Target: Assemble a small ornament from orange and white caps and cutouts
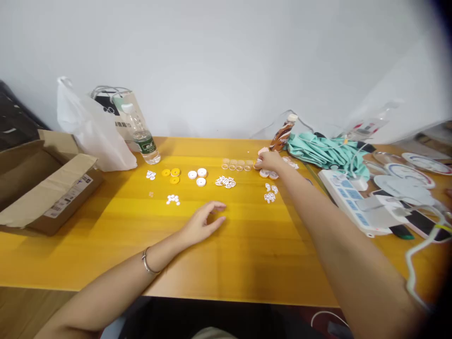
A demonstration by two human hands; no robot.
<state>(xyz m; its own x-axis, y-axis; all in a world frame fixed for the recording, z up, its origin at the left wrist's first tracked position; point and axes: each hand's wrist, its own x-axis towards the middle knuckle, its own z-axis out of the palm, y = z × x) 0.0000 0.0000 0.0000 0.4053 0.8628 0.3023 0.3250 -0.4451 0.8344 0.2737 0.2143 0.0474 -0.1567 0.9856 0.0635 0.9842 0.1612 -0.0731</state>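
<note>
Wooden table [247, 263], right hand [270, 161] over round white pieces [264, 173]

The table is smooth and yellow-brown. The right hand bends over the disc-like pieces; whether it grips one cannot be told. The left hand [203, 223] curves loosely, holding nothing. A stray knuckle could topple the brown-labelled bottle [281, 135] just behind, or scatter the clear, ring-shaped cups [240, 165] and thin, spoked white parts [226, 181] nearby.

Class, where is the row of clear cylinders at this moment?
In the head view, the clear cylinders are slightly right of centre, just left of the right hand and beyond the larger white openwork pile.
</note>
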